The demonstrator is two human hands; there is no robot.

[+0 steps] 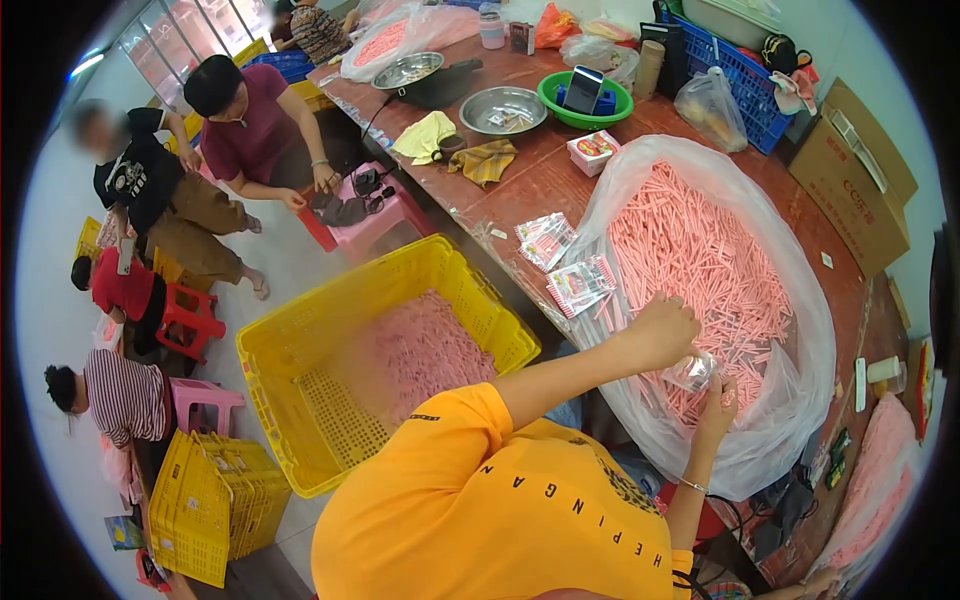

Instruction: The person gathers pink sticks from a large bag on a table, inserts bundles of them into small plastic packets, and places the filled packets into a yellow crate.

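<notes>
A clear plastic bag [692, 370] is in the fingers of my right hand [718, 402], which is closed on its edge. Just above the bag, my left hand [664, 330] has its fingers curled; what they hold, if anything, is hidden. Both hands are over a heap of thin pink sticks [700, 250] in a large translucent plastic sack [805, 420] spread on the red table. Left of the heap lie small printed packets [581, 285], with more printed packets [546, 240] behind them.
A yellow crate [300, 440] with pink pieces stands left of me. On the table [455, 190] are a metal bowl [503, 110], a green basin [590, 120] with a phone [584, 88], and a cardboard box [850, 190]. People work at left, among stools and crates.
</notes>
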